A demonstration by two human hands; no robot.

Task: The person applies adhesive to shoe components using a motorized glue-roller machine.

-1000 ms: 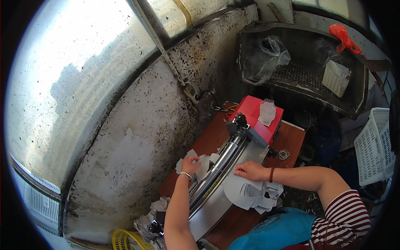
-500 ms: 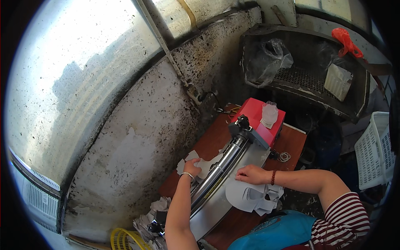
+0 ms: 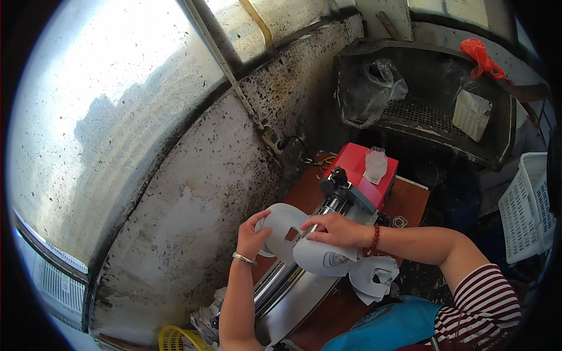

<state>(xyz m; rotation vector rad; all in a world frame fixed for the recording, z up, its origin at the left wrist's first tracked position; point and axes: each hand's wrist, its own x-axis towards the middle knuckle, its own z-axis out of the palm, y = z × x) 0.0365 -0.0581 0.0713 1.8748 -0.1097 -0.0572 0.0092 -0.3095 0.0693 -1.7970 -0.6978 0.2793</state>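
Just below the centre of the frame, both hands hold a curved white sheet piece (image 3: pixel 304 243) with a small square cutout over the metal rollers (image 3: pixel 281 286) of a red-ended benchtop machine (image 3: pixel 360 175). The left hand (image 3: pixel 253 234) curls around the piece's left edge, thumb on top and fingers tucked under. The right hand (image 3: pixel 336 229) lies flatter on the upper right part, fingertips pressing down near the cutout; it pins the piece more than it grips it.

To feed it well, I judge the piece should go in square to the rollers, with both hands keeping even tension so it does not skew or crease, and the fingertips staying back from the nip.

The piece's long axis runs from upper left to lower right of the frame, crossing the rollers, which run from lower left up to the red housing. Its rounded end points toward the stained wall (image 3: pixel 193 193) at left; its lower right end hangs over more white pieces (image 3: pixel 374 278) on the brown bench (image 3: pixel 410 202).
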